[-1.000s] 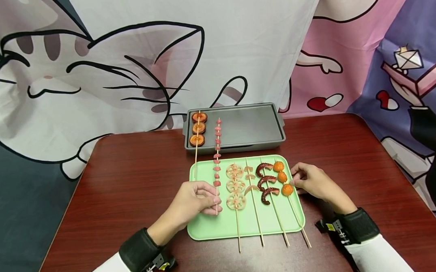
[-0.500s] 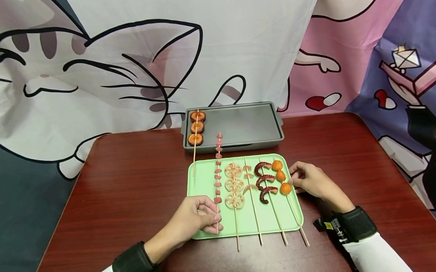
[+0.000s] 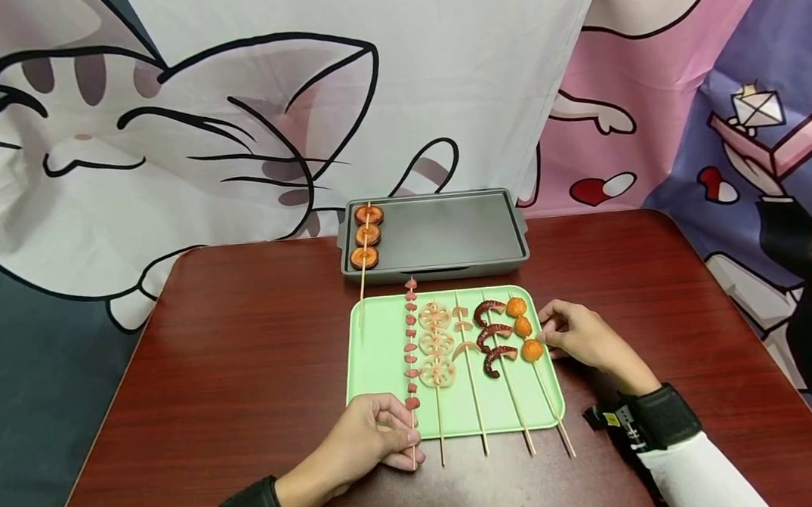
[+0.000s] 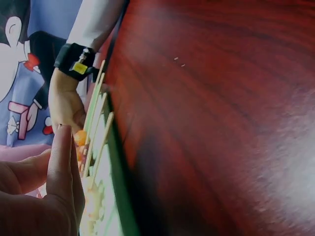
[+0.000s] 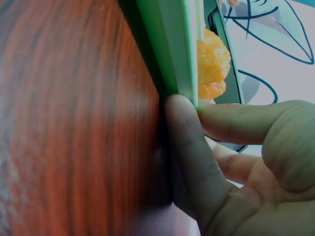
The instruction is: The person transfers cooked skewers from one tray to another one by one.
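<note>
My left hand (image 3: 380,432) pinches the bare lower end of a skewer of small pink pieces (image 3: 411,347), over the left part of a light green tray (image 3: 372,353). Beside it on the tray lie a lotus root slice skewer (image 3: 436,344), one of thin pale curved pieces (image 3: 462,327), a dark red tentacle skewer (image 3: 496,331) and an orange ball skewer (image 3: 522,326). At the tray's right side, my right hand (image 3: 576,337) grips the rim between thumb and fingers, as the right wrist view shows at the tray edge (image 5: 172,49). In the left wrist view, the pink pieces are mostly hidden.
Behind the green tray stands a dark grey baking tray (image 3: 446,233). A skewer of round brown-orange slices (image 3: 366,236) lies at its left end, its stick reaching over the green tray. Everything stands on a reddish-brown table (image 3: 246,328), with a printed cloth (image 3: 480,76) behind.
My left hand has drawn the pink skewer toward me, from over the baking tray's edge down to beside the lotus root skewer. The right hand stays at the green tray's rim.
</note>
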Available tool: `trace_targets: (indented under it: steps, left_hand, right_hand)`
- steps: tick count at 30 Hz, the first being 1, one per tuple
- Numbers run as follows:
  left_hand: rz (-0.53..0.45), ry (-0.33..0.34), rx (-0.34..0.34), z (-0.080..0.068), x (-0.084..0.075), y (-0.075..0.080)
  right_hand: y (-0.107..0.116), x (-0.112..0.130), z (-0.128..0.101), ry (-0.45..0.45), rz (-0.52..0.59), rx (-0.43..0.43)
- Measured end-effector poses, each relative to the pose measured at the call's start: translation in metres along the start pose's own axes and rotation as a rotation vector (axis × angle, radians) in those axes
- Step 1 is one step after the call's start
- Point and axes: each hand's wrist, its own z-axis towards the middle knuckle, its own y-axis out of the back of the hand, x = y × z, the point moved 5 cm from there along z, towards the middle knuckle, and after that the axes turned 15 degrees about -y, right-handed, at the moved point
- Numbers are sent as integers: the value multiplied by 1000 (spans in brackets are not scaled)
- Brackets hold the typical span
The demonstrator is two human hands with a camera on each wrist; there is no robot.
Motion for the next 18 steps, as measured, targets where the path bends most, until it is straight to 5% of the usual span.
trace_targets:
  steps: [18]
  left_hand:
    - [31, 24, -73, 1, 16, 4]
  right_hand:
    - [0, 1, 0, -4, -1, 3]
